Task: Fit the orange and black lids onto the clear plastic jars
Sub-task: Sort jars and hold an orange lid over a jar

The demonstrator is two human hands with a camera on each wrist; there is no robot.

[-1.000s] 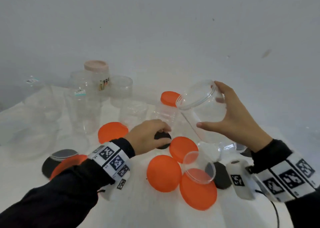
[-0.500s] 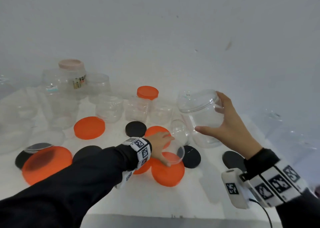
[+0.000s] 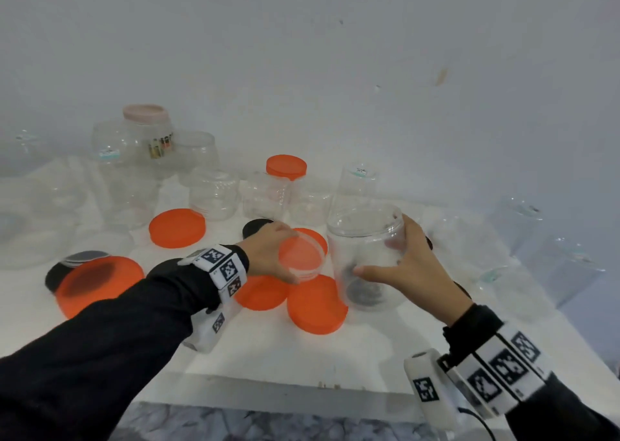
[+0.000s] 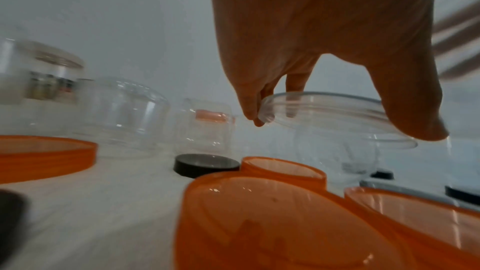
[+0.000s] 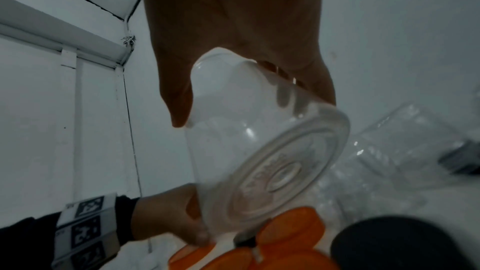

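My right hand (image 3: 391, 249) grips a large clear jar (image 3: 365, 256) by its side, thumb in front and fingers behind, mouth up, just above the table. The right wrist view shows the jar's base (image 5: 267, 171) tilted toward the camera. My left hand (image 3: 285, 256) pinches a small clear lid (image 3: 302, 256) by its rim (image 4: 324, 116), held over several loose orange lids (image 3: 317, 304), right beside the jar. Another orange lid (image 3: 177, 227) lies further left. A black lid (image 3: 255, 227) lies behind my left hand, and one more shows through the jar (image 3: 364, 291).
Several clear open jars (image 3: 214, 195) stand along the back, one capped orange (image 3: 286, 165) and one capped pink (image 3: 145, 112). A big orange lid (image 3: 97, 284) overlaps a black one at the left. More clear containers (image 3: 523, 226) sit at the right. The table's front edge (image 3: 268, 393) is near.
My left hand has lifted the small clear lid off the orange lids. My right hand has brought the jar down and closer to the left hand.
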